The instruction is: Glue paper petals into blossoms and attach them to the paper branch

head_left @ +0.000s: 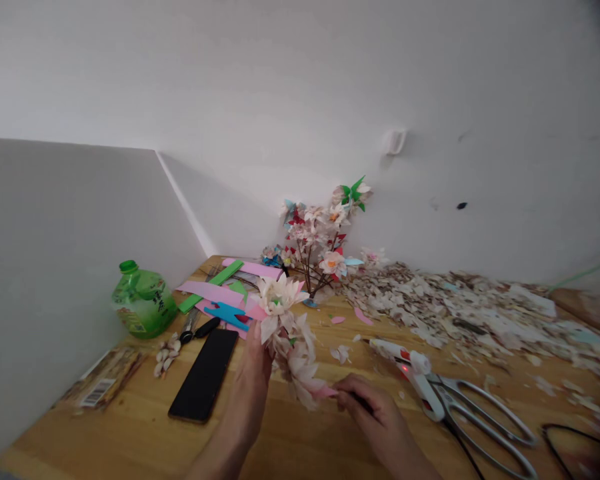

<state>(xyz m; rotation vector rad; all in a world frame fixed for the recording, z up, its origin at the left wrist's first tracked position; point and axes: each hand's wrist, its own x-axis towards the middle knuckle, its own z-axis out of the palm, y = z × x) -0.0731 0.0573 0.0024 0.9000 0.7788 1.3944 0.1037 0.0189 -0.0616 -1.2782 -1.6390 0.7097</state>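
Note:
A cluster of white handmade flowers with pink-tipped petals and bits of green is held above the table's front. My left hand grips it from the left, its fingers partly hidden behind the blossoms. On the other side, my right hand pinches the end of a pink petal at the cluster's lower right. Something thin and dark shows within the right hand, too unclear to name. Right of that hand lie a white glue gun with a red light on and large silver-handled scissors.
A bunch of finished flowers stands against the wall. Petal scraps are heaped at the back right. Coloured strips, a phone, pale shell-like pieces, a packet and a green bottle occupy the left.

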